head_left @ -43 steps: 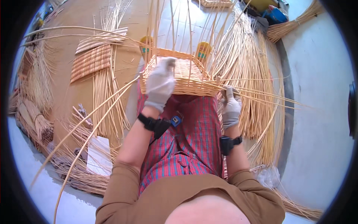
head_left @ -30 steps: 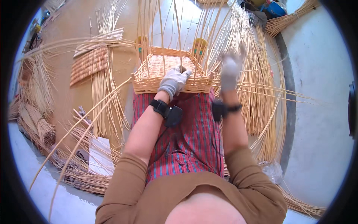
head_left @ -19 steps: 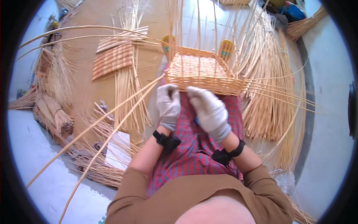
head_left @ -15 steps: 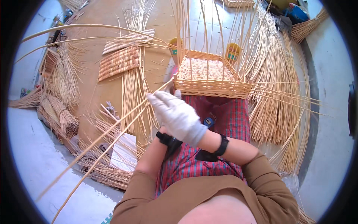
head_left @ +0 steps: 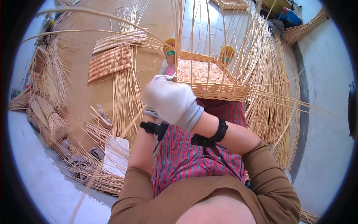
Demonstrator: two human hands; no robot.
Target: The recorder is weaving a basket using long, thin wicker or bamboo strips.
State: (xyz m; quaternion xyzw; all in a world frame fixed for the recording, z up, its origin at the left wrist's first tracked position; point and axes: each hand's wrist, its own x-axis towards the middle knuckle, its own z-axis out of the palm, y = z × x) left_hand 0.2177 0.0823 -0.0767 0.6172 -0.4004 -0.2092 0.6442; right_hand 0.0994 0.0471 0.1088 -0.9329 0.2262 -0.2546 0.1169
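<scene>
A woven wicker basket [head_left: 212, 93] with tall upright rods rests over my lap, on red checked cloth [head_left: 186, 153]. My right hand [head_left: 167, 100], in a white glove, crosses leftward beside the basket's near left corner, its fingers smeared by motion. Just behind it my left hand [head_left: 162, 79], also gloved and mostly covered by the right, has curled fingers at that corner; what they hold is hidden. Long canes [head_left: 133, 122] run from there down to the lower left, blurred, and others [head_left: 283, 98] stick out to the right.
Bundles of loose canes [head_left: 264, 112] line the right side, with more heaps [head_left: 52, 119] at left. Two woven panels [head_left: 110, 61] lie upper left near a white sheet [head_left: 115, 156]. My sandalled feet [head_left: 226, 54] show beyond the basket. A blue container [head_left: 289, 16] stands upper right.
My right hand has moved from the basket's right side across to its left corner, over my left hand, which shifted left from the basket's front. The left-hand canes have swung and blurred.
</scene>
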